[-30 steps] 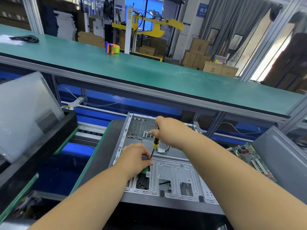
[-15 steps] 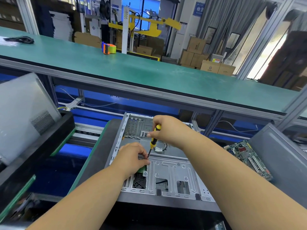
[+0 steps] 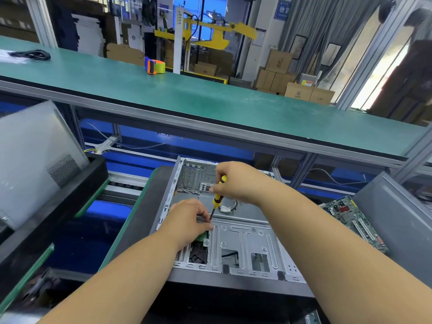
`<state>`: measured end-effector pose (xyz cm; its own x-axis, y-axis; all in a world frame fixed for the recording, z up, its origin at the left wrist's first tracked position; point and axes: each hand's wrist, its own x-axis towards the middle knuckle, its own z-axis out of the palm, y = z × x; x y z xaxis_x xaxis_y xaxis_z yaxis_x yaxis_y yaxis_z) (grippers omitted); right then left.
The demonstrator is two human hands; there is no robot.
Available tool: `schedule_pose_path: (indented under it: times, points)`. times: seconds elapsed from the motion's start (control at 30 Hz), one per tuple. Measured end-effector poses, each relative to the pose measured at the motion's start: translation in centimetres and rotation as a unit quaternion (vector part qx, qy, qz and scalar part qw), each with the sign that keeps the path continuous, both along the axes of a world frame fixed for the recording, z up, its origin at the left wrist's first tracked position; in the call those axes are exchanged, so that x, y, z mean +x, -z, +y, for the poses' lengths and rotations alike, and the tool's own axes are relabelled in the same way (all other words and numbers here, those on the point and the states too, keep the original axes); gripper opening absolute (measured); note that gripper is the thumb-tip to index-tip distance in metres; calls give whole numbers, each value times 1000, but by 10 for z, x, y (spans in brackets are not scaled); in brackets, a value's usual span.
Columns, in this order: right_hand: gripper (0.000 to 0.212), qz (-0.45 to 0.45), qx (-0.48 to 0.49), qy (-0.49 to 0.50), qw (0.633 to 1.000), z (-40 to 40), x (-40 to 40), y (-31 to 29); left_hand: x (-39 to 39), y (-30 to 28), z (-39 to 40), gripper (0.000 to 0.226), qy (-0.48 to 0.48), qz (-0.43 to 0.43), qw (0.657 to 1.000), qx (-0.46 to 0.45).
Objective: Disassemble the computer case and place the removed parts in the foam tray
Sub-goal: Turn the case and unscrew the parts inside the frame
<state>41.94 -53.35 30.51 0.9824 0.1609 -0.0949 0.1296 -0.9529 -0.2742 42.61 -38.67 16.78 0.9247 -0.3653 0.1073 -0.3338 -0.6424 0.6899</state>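
An open grey computer case (image 3: 245,244) lies on its side in front of me, its metal drive bracket facing up. My right hand (image 3: 236,183) grips a yellow-and-black screwdriver (image 3: 217,197), whose tip points down at the bracket's left edge. My left hand (image 3: 189,220) rests on the case there, fingers curled around the screwdriver shaft near its tip; what the fingertips pinch is hidden. A small green board (image 3: 202,237) shows just under that hand. A removed motherboard (image 3: 353,220) lies to the right, against a grey panel (image 3: 397,220).
A silver side panel (image 3: 35,160) leans in a black tray (image 3: 53,206) at left. The case sits on a dark pallet with a green edge (image 3: 131,220). A green shelf (image 3: 210,99) runs overhead behind, carrying an orange tape dispenser (image 3: 155,65) and a black cable (image 3: 32,54).
The screwdriver handle has tilted slightly and my right hand has shifted a little on it. My left hand stays at the shaft. The view has drifted a bit.
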Motion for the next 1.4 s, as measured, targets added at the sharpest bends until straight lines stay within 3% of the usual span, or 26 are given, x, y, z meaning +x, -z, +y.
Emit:
schedule_pose_path:
  times: [0.17, 0.33, 0.43, 0.5, 0.87, 0.93, 1.07, 1.23, 1.4]
  points:
    - [16, 0, 37, -4, 999, -1, 0, -3, 0, 0, -1, 22, 1, -1, 1000, 4]
    - [7, -30, -24, 16, 999, 5, -3, 9, 1, 2, 0, 22, 2, 3, 1000, -2]
    - [26, -59, -61, 14, 996, 6, -3, 9, 0, 1, 0, 21, 3, -1, 1000, -1]
    - [30, -42, -47, 11, 998, 5, -3, 9, 0, 1, 0, 20, 1, -2, 1000, 0]
    - [5, 9, 44, 13, 999, -3, -5, 4, 1, 2, 0, 22, 1, -3, 1000, -7]
    - [7, 3, 36, 23, 999, -2, -6, 5, 1, 2, 0, 24, 4, -2, 1000, -7]
    - [32, -40, -71, 25, 996, 2, -3, 7, 0, 1, -1, 26, 5, -5, 1000, -2]
    - [31, 9, 19, 27, 999, -1, 1, 7, 0, 1, 1, 23, 7, -6, 1000, 3]
    - [22, 0, 82, 20, 996, 0, 2, 4, 0, 0, 1, 21, 8, -8, 1000, 6]
